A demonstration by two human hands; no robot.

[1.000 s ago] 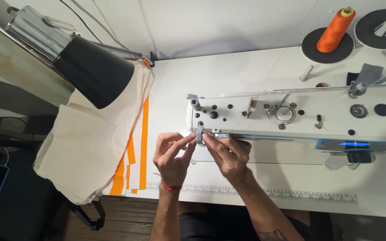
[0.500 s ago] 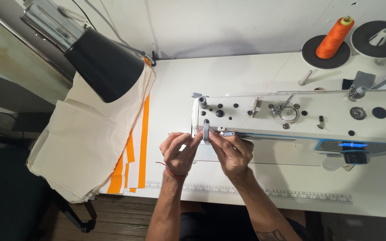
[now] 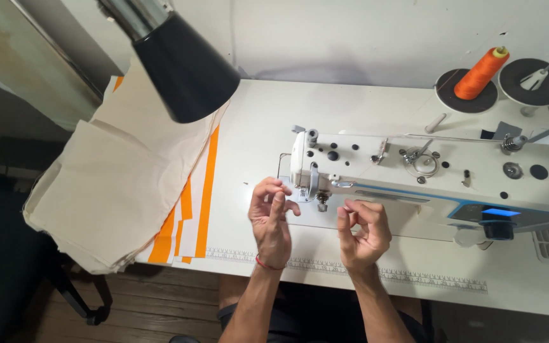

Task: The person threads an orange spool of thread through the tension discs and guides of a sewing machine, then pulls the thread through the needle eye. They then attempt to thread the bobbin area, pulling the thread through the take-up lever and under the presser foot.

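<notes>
Centrally, needle area (image 3: 321, 202) under the white sewing machine (image 3: 427, 174) head on the worktop (image 3: 262, 127); any thread too fine to make out. Left hand (image 3: 272, 216) just left of it, fingers curled upward, grip pinched, contents indiscernible. Right hand (image 3: 363, 232) below-right, fingertips loosely pinched. Lamp shade (image 3: 185, 63) hides part of the fabric stack (image 3: 122, 184) far left.
</notes>
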